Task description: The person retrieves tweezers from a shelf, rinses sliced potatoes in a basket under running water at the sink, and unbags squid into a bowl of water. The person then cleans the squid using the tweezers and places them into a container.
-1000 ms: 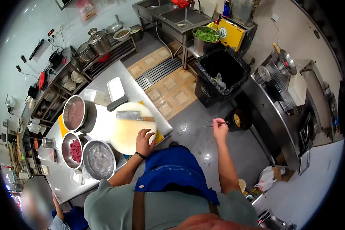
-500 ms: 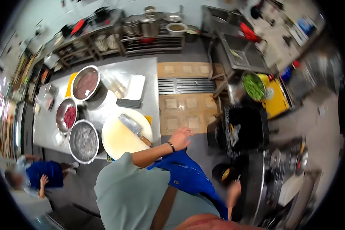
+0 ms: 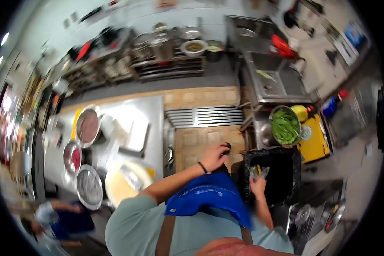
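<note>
My left hand (image 3: 215, 158), with a dark band at the wrist, is in front of the blue apron (image 3: 209, 194). Its fingers are curled round a small dark object (image 3: 227, 146), mostly hidden by the hand. My right hand (image 3: 257, 186) is over the left part of a bin (image 3: 281, 153) lined with a black bag. Its fingers are closed at crumpled clear plastic (image 3: 264, 172) with some yellow in it. On the steel table (image 3: 151, 111), a knife (image 3: 131, 178) lies blurred on a round cutting board (image 3: 115, 183).
Metal bowls, one with red meat (image 3: 76, 158), stand on the table at left. Beyond the bin are a bowl of green leaves (image 3: 285, 126), a yellow box (image 3: 313, 141) and a sink (image 3: 281, 89). Another person (image 3: 68, 219) is at lower left.
My right hand has moved up from beside a dark pot to the plastic at the bin. My left hand has moved right and its fingers have closed. The view has tilted up.
</note>
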